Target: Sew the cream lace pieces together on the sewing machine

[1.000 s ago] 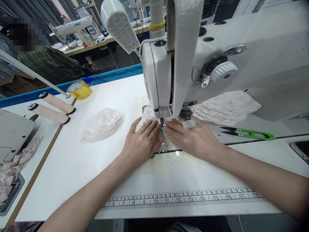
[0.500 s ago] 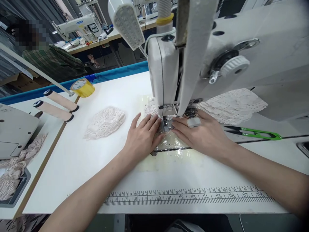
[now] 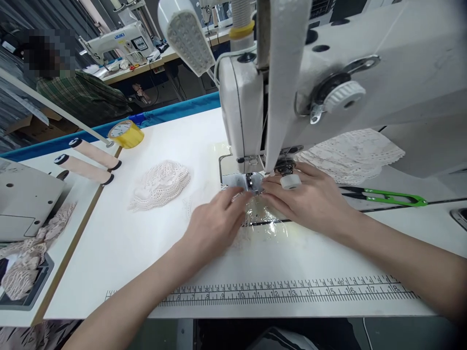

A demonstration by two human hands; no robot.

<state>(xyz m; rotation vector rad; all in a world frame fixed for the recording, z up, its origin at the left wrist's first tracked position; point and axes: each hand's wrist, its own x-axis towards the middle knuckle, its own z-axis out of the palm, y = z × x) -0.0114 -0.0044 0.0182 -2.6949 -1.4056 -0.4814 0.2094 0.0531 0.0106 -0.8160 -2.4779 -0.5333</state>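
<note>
My left hand (image 3: 217, 218) is just left of the sewing machine's needle area, lifted slightly, fingers bent toward the thumb. A thin, pale lace piece (image 3: 240, 239) shows blurred beneath it and appears pinched in its fingertips, which are partly smeared. On the other side of the presser foot (image 3: 250, 182), my right hand (image 3: 310, 194) lies with fingers stretched toward the needle plate (image 3: 235, 182). The right fingertips rest by the foot, partly behind a white knob. Clear film covers the bed around the plate.
Stacked lace pieces (image 3: 160, 184) lie left on the table, with more lace (image 3: 353, 153) behind my right hand. Green thread snips (image 3: 394, 197) are at right. Yellow tape (image 3: 126, 134) and thread cones (image 3: 85, 168) stand at left. A person (image 3: 83, 95) sits beyond the table.
My left hand has drawn back toward me, its fingers curling from flat to bent. The lace behind the presser foot has come forward under that hand. My right hand stays nearly in place.
</note>
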